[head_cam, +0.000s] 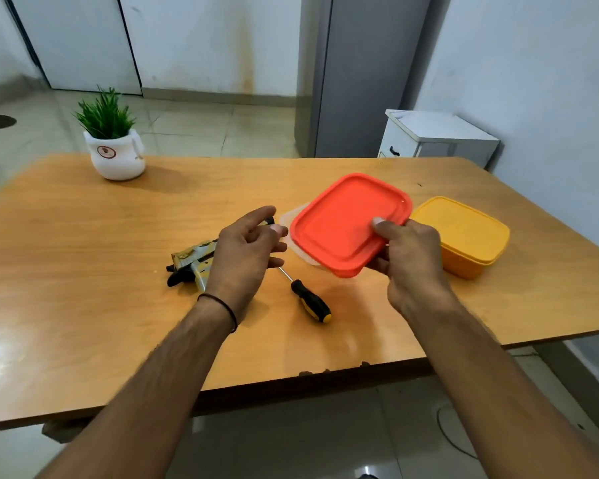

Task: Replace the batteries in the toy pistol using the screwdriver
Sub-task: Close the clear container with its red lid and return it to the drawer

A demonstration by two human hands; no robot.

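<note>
Far left on the worktop there's the little potted plant, out of the way. Then the toy pistol, lying flat on its side, and as far as I can see it's not opened: no cover off, no screw out, no batteries in sight. My left hand hovers just above it, fingers loose and spread, gripping nothing. Just to the right of that, the screwdriver lies on the wood, shaft pointing away from me toward the pistol, handle nearest me, untouched. Next, the red lid, tilted and lifted clear, pinched at its right edge by my right hand, thumb on top, fingers underneath. Below it peeks the pale rim of a clear tub; what's inside I can't see, the lid hides it. Beside that on the right, the yellow box, lid on. So I'd say we're right at the beginning: one tub being opened, probably for batteries, and everything with the pistol itself, unscrewing, swapping, closing up, is all to come.
</note>
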